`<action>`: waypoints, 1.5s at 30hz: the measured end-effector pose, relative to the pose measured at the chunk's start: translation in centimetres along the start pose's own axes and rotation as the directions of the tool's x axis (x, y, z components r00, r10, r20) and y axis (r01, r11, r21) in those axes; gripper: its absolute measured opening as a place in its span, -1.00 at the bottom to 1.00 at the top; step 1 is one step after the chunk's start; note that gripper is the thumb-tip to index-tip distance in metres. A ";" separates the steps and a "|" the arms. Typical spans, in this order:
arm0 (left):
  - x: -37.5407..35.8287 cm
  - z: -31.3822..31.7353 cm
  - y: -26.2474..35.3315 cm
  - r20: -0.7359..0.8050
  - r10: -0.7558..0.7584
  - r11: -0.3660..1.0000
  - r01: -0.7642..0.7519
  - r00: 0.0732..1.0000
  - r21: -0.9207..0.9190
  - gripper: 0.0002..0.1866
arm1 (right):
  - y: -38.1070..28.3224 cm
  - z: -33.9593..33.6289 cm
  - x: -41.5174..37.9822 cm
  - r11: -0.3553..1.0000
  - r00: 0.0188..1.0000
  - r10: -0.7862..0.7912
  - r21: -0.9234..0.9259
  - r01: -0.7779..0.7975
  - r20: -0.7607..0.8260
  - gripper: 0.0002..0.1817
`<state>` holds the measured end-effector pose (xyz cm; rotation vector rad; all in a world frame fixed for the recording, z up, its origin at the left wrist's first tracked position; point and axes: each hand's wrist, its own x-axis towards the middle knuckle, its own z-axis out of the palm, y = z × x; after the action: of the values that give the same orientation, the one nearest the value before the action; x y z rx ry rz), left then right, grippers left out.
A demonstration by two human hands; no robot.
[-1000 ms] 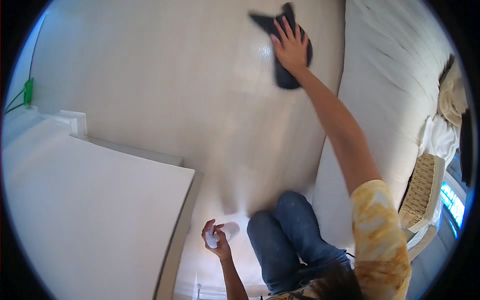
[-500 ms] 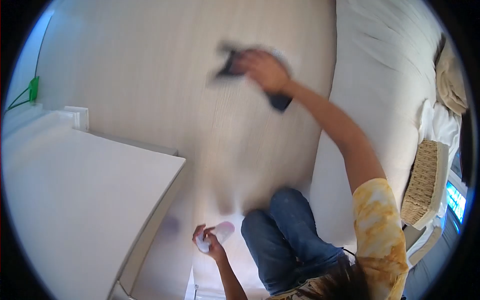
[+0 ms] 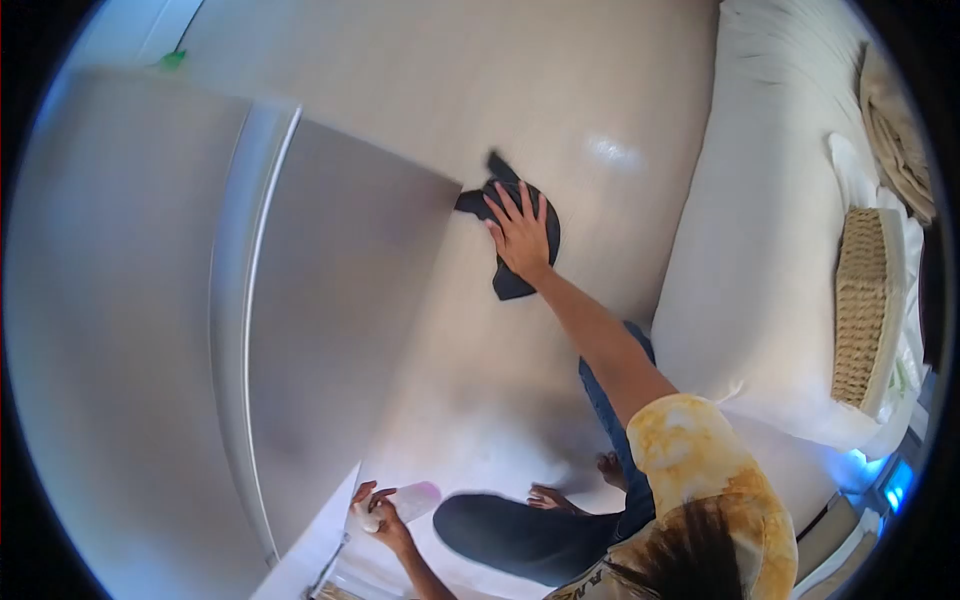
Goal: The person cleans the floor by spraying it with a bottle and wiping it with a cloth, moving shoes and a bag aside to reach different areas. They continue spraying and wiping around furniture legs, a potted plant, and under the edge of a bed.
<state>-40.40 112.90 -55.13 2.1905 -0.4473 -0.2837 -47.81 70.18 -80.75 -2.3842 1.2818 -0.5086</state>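
My right hand [image 3: 522,240] lies flat with its fingers spread on a bunched black cloth [image 3: 516,284]. The cloth rests on the pale floor [image 3: 600,230], one end touching or nearly touching the corner of a grey box-like piece of furniture [image 3: 350,240]. Low on the left, my left hand [image 3: 384,522] is closed round the white top of a translucent spray bottle [image 3: 412,502]. The bottle is tilted, its pinkish base pointing right towards my bent knee [image 3: 490,530]. My fingers partly hide the bottle's top.
A bed or mattress with a white cover [image 3: 740,230] runs along the right side. On it are a woven basket [image 3: 862,310] and a folded beige blanket [image 3: 890,140]. A small green object [image 3: 172,60] shows at the far upper left.
The camera view has shifted, and the grey furniture takes up more of it. My right hand and the cloth now appear lower, by the furniture corner. My knees have spread, and bare feet show.
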 end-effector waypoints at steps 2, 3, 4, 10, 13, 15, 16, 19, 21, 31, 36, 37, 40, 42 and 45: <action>-2.2 -3.7 -2.5 -0.030 0.091 0.995 -0.090 0.995 0.033 -0.69 | -1.1 0.8 0.8 0.993 0.993 -0.120 -0.009 0.120 0.020 -0.54; -3.6 -5.7 -3.0 -0.014 0.126 0.986 -0.124 0.992 0.115 -0.71 | -1.0 1.2 1.7 0.985 0.985 -0.174 -0.007 0.174 0.020 -0.54; -7.4 -6.8 -3.7 -0.045 0.038 0.993 -0.032 0.998 0.113 -0.72 | 1.1 2.0 1.1 0.971 0.972 -0.231 -0.051 0.233 0.034 -0.54; -17.9 -11.1 -5.9 -0.179 0.000 0.986 0.030 0.984 0.164 -0.73 | 0.3 4.1 1.4 0.936 0.964 -0.267 -0.237 0.260 0.005 -0.53; -18.5 -12.0 -5.8 -0.155 -0.075 0.977 0.104 0.985 0.188 -0.72 | -4.9 6.4 -5.9 0.938 0.981 -0.182 -0.310 0.154 -0.066 -0.48; -16.7 -10.8 -6.1 -0.046 -0.099 0.982 0.105 0.994 0.159 -0.71 | -10.5 8.6 -14.4 0.918 0.930 -0.331 -0.175 0.357 0.158 -0.43; -16.0 -9.8 -7.4 -0.007 -0.087 0.984 0.088 0.996 0.158 -0.72 | -13.6 8.9 -18.6 0.907 0.903 -0.414 -0.026 0.419 0.117 -0.50; -12.8 -4.2 -8.3 0.162 -0.005 0.999 0.013 0.987 -0.044 -0.72 | -18.0 8.6 -33.3 0.587 0.548 -0.809 0.245 0.772 0.211 -0.55; -10.9 -1.4 -9.0 0.399 -0.034 0.996 0.000 0.916 0.085 -0.67 | -14.9 6.3 -40.5 0.403 0.318 -0.915 0.531 0.745 0.248 -0.55; -10.1 10.2 -19.5 0.622 -0.179 0.984 0.140 0.762 0.112 -0.60 | 10.4 -10.5 -33.3 0.929 0.951 -0.245 -0.235 0.286 0.189 -0.49; -10.3 10.2 -21.4 0.521 -0.075 0.993 0.018 0.850 0.114 -0.55 | 14.5 -16.1 -52.6 0.945 0.966 -0.047 -0.303 0.126 0.254 -0.46; -10.1 9.9 -20.8 0.511 -0.110 0.987 0.034 0.853 0.156 -0.55 | 14.2 -15.9 -53.6 0.935 0.959 -0.023 -0.333 0.121 0.284 -0.45; -9.3 9.5 -18.0 0.483 -0.359 0.891 0.139 0.799 0.432 -0.55 | 12.9 -15.0 -49.7 0.933 0.969 -0.074 -0.327 0.152 0.237 -0.44; -9.5 9.0 -19.2 0.449 -0.196 0.947 0.049 0.872 0.318 -0.59 | 11.9 -13.5 -44.8 0.921 0.958 -0.155 -0.316 0.228 0.240 -0.46; -10.0 6.5 -20.7 0.390 -0.043 0.999 0.038 0.920 0.020 -0.74 | 12.8 -8.9 -34.4 0.936 0.990 -0.115 -0.326 0.134 0.078 -0.47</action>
<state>-47.24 124.15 -75.07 2.1570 -0.6227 -0.7520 -78.96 91.33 -83.93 -2.7484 1.2803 -0.2718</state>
